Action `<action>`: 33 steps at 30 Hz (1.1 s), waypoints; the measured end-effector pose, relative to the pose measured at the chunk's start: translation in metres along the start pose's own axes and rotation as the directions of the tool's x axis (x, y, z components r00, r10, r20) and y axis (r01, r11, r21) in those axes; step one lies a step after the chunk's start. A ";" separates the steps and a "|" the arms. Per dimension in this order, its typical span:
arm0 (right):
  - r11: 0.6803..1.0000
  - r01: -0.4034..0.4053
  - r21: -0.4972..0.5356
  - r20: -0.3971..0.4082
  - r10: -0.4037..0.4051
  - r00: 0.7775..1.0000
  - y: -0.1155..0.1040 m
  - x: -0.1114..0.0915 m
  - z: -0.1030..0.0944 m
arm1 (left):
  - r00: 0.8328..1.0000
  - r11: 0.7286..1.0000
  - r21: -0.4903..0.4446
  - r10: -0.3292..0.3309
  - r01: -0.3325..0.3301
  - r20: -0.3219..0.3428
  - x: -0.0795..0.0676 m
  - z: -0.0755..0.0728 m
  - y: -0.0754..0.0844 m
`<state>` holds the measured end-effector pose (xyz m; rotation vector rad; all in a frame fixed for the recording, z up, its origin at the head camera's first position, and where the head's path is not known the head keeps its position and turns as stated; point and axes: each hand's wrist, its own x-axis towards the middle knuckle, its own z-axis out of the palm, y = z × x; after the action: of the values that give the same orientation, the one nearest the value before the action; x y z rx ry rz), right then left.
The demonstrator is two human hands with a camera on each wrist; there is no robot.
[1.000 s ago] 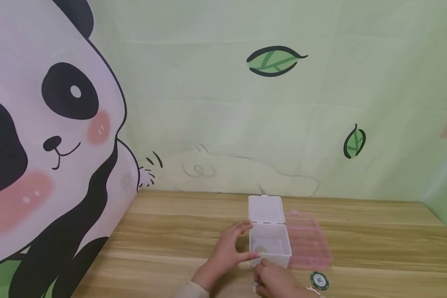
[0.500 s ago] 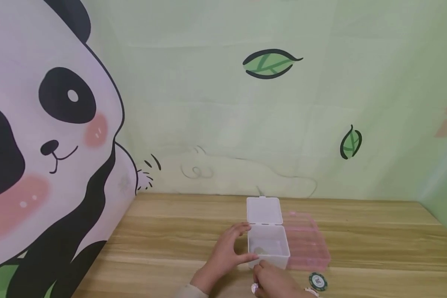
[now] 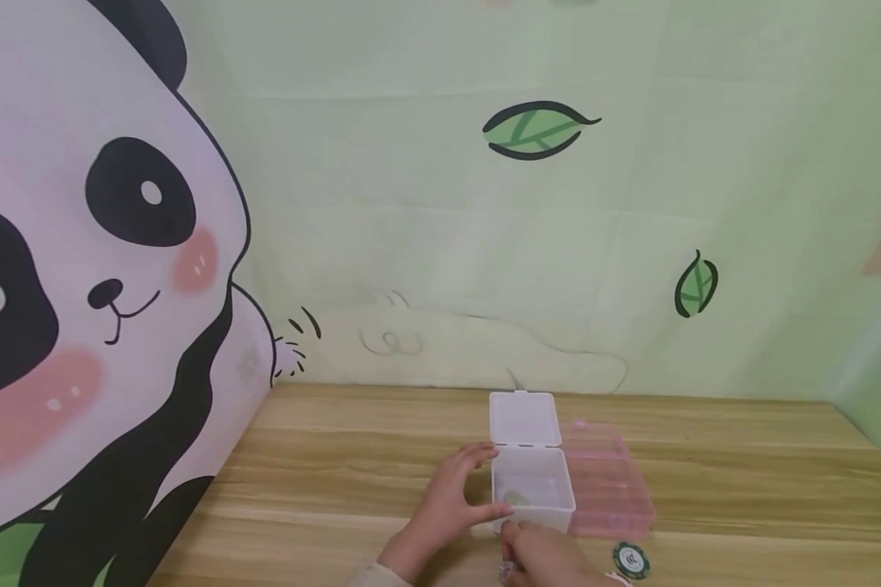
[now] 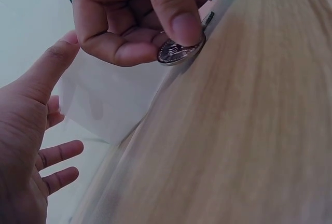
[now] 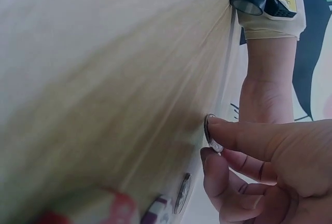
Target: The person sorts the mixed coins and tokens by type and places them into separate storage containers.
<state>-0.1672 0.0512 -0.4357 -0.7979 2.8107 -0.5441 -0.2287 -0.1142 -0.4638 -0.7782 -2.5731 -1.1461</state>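
A small white box (image 3: pixel 536 518) with its lid (image 3: pixel 524 419) flipped back stands on the wooden table; a round coin-like disc (image 3: pixel 516 498) lies inside. My left hand (image 3: pixel 451 499) holds the box at its left side, thumb at the front rim and fingers at the back left corner. Just in front of the box, my right hand (image 3: pixel 546 556) pinches a silver coin (image 5: pixel 211 133) between thumb and finger. In the left wrist view, the coin (image 4: pixel 179 51) shows its ridged rim and a raised design, tilted close over the tabletop, partly covered by the thumb.
A see-through pink case (image 3: pixel 609 481) lies right of the white box. A green-edged poker chip (image 3: pixel 631 560) marked 20 lies nearer me. The right wrist view shows another coin (image 5: pixel 182 193), a dark-and-white chip (image 5: pixel 157 211) and a blurred red-and-white chip (image 5: pixel 116 208) on the table.
Both hands stay in almost the same places. The coin in my right hand has turned slightly between the fingers. The head view has shifted a little.
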 end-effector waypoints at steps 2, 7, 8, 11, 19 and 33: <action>1.000 -0.003 0.024 0.006 0.003 1.000 0.000 0.000 -0.001 | 1.000 1.000 0.005 0.005 -0.005 -0.004 0.000 0.000 0.000; 0.997 0.023 0.074 -0.003 -0.023 1.000 0.001 -0.001 -0.003 | 1.000 1.000 0.005 0.024 -0.024 -0.011 0.001 0.001 0.000; 0.996 0.034 0.081 -0.004 -0.033 0.999 0.002 -0.001 -0.003 | 0.999 1.000 0.006 0.029 -0.029 -0.014 0.001 0.001 0.000; 0.992 0.057 0.111 -0.003 -0.057 0.998 0.004 -0.001 -0.005 | 0.999 0.999 0.005 0.036 -0.036 -0.018 0.000 0.002 0.000; 0.975 0.111 0.193 -0.026 -0.108 0.994 0.007 -0.005 -0.016 | 1.000 1.000 0.001 0.017 -0.017 -0.007 0.000 0.003 -0.002; 0.961 0.188 0.204 -0.006 -0.191 0.982 0.011 -0.009 -0.045 | 1.000 1.000 0.007 0.004 -0.004 -0.001 0.000 0.001 -0.001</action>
<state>-0.1765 0.0782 -0.3977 -1.0270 2.6255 -0.8376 -0.2293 -0.1137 -0.4646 -0.7803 -2.5720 -1.1359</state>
